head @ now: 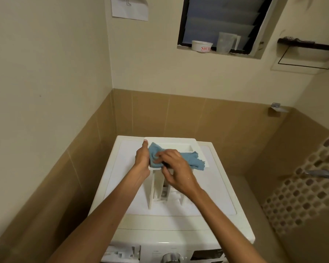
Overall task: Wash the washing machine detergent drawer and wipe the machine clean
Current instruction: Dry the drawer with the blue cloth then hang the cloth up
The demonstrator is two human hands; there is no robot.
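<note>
The washing machine [179, 224] stands in the corner of a tiled room, and the detergent drawer [179, 140] is out of it, lying flat on the machine's white top; its broad front panel points to 12 o'clock and its open compartments run back toward 6 o'clock. The left hand [141, 160] holds the drawer along its 9 o'clock side; the grip is curled round that edge, thumb stretched up toward the panel's corner. The right hand [177, 171] comes in from 5 o'clock and sits over the middle of the drawer; its grip is bent and bunched down on a blue cloth [190, 158], pinching a wad of it against the drawer just beside the left hand. The rest of the cloth trails out toward 3 o'clock, draped over the drawer's right wall, its frayed end resting on the machine top. White residue shows in the compartments nearest 6 o'clock.

On the machine's front, at 6 o'clock, the empty drawer slot [122, 253] gapes to the left of a silver dial [170, 258].

Up at 1 o'clock a dark louvred window [222, 16] is set in the wall; on its sill a white tub [201, 46] with red lettering stands just beside a clear measuring jug [225, 42]. A sheet of paper [129, 8] hangs on the wall at 11 o'clock; a metal tap [319, 173] juts from the patterned tiles at 3 o'clock.
</note>
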